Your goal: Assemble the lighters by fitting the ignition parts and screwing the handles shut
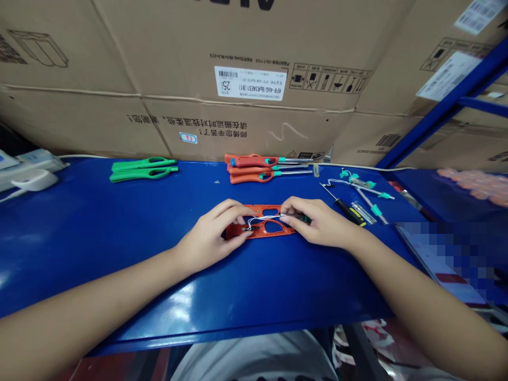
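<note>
Cardboard cartons (254,121) back the blue bench (119,238). At its middle I see my left hand (214,235) pinched on the orange shell (265,229), which lies flat. My right hand (319,222) closes its fingertips on the white wire (264,217) across it. Orange lighters (254,168) lie behind.

Bright overhead light glares off the blue table (119,248); wide-angle edges bend.

At the back of the blue table (119,227): green lighters (143,169) left, orange lighters (254,168) centre. Further right, a screwdriver (349,210) beside metal tubes (367,193). Behind, cardboard boxes (238,63).
</note>
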